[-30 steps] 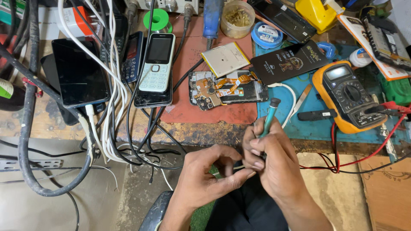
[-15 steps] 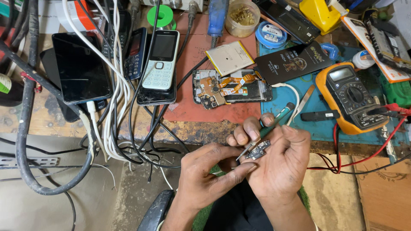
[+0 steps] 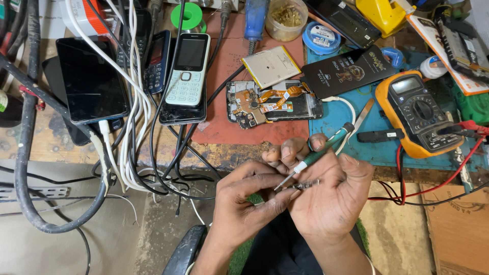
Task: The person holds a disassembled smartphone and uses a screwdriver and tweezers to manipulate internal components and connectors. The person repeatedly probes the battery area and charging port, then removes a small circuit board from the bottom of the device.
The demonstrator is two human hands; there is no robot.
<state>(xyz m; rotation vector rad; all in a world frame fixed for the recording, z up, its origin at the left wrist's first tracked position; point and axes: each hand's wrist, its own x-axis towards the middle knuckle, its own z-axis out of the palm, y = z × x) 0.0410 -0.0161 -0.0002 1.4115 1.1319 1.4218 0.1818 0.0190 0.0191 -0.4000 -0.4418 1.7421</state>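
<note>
I see a small metal part pinched between the fingertips of both hands, held in the air just off the front edge of the tabletop. The part is too small to identify further. The left hand closes on it from the left with thumb and forefinger. The right hand supports it from the right and also clamps a screwdriver with a green and white handle. The screwdriver slants from upper right to lower left, and its tip meets the part at the left hand's fingertips.

Open room: I see bare floor to the left and right of the forearms, below the tabletop edge. Directly above the hands the edge is crowded.

Just beyond the right hand's knuckles lies a blue mat carrying a pair of tweezers and an orange multimeter, whose red lead hangs over the edge close to the right hand. Further back on a red mat lies an opened phone with its circuit board exposed, and behind it a flat battery.

To the left, well apart from the hands, a white keypad phone lies on a stack of phones, beside a black smartphone. A bundle of white cables and a thick black cable spill over the tabletop edge there.
</note>
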